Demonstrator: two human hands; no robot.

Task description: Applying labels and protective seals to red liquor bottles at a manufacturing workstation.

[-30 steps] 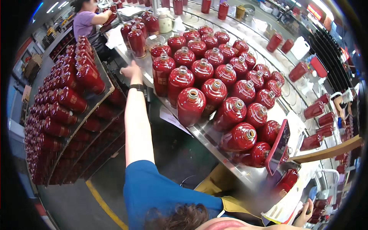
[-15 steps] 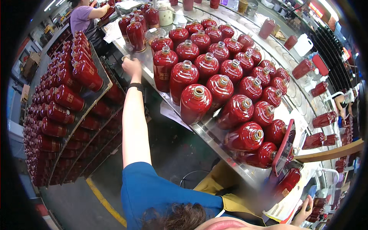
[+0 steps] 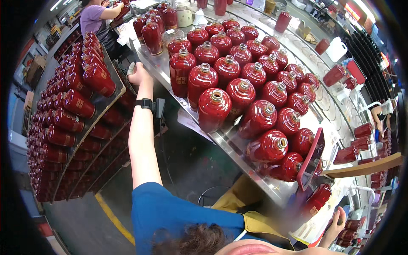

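My left hand is stretched forward past the near left corner of the metal table, with a black watch on its wrist. Its fingers are closed around something small and pale at the fingertips that I cannot make out. Right of this arm stand many glossy red bottles with open glass necks, packed together. My right hand is at the lower right, partly cut off from view, its fingers curled. What they hold, if anything, is hidden. A red bottle leans just above it, beside a red-framed flat panel.
On the left, a tiered rack carries rows of red bottles. A curved conveyor runs behind the table with scattered bottles. A wooden bar juts in at right. A person in purple works at the far left.
My left hand has drawn slightly back and left, and the wrist has turned so the watch face shows. My right hand has moved up a little, its fingers more curled.
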